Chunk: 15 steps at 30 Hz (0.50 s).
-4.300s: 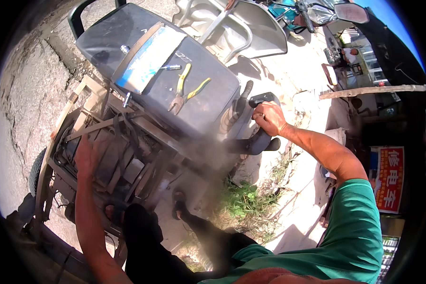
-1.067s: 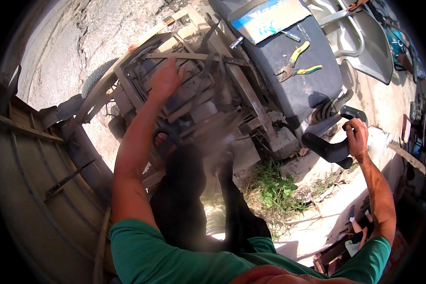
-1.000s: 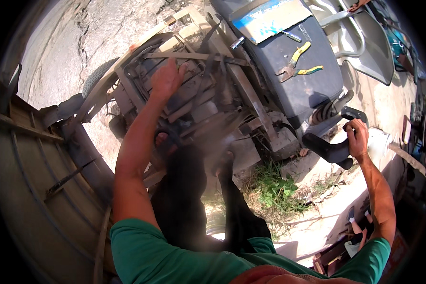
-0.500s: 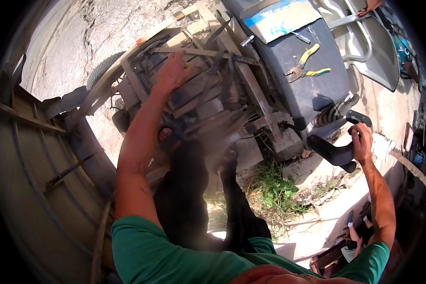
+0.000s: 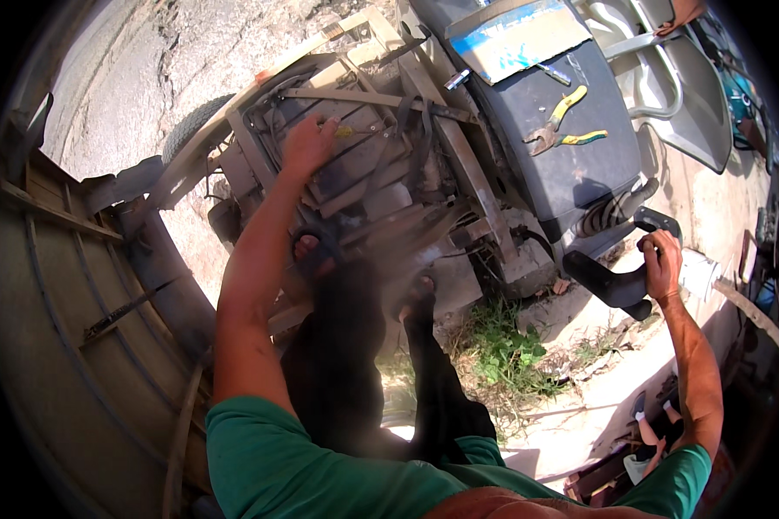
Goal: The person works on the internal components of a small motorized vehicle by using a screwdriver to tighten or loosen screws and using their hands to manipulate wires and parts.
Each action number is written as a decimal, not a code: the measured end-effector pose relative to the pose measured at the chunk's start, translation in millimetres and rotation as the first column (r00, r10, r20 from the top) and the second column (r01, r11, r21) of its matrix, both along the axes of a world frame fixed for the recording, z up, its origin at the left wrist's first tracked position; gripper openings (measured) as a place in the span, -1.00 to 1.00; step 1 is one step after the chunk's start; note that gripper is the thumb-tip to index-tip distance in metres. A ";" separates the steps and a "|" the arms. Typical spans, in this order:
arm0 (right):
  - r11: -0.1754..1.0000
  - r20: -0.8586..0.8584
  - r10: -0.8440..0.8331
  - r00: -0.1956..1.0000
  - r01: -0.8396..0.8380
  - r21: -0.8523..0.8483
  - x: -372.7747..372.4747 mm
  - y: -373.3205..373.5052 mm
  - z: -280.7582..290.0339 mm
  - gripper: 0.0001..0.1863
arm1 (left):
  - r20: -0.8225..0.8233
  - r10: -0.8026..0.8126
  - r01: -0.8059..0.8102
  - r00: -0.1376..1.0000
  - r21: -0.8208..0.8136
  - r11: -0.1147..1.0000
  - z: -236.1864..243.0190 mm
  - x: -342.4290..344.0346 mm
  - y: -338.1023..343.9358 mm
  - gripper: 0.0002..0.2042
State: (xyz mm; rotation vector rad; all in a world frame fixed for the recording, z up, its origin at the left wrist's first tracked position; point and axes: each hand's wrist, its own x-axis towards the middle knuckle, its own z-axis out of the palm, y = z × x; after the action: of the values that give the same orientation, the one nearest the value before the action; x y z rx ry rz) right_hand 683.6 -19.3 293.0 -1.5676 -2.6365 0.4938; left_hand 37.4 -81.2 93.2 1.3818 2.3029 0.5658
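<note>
My left hand [image 5: 310, 145] is over the slatted top of a dusty metal frame [image 5: 472, 177], its fingers drawn together. A small yellow thing [image 5: 344, 131] shows at its fingertips, too small to name. My right hand [image 5: 663, 266] is out to the right, wrapped round a black curved grip [image 5: 619, 284]. Between the hands, pliers [image 5: 545, 138] with yellow and green handles lie spread on a dark grey seat [image 5: 593, 177]. A piece of cardboard [image 5: 515, 43] with blue markings and a small metal piece [image 5: 457, 79] are on the seat too.
A tyre [image 5: 195, 125] shows beyond the frame. On the left stands a ribbed metal panel [image 5: 78, 320]. Dark straps [image 5: 402, 121] cross the frame near my left hand. Green weeds [image 5: 506, 350] grow beside my feet. A grey moulded chair [image 5: 697, 108] is at the far right.
My left hand has come down a little toward me and its fingers have drawn in. My right hand keeps its hold on the black grip.
</note>
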 end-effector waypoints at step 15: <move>1.000 0.005 0.003 1.000 -0.003 0.017 0.2 0.5 2.6 -0.76 | 0.739 0.167 -0.254 0.653 0.006 0.967 25.0 -44.9 -55.0 -0.59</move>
State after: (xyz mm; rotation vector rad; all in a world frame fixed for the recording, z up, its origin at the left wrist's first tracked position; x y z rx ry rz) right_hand 683.8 -18.8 295.6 -1.5618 -2.6401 0.4669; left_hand -7.5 -136.2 118.2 0.6959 1.7590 1.1058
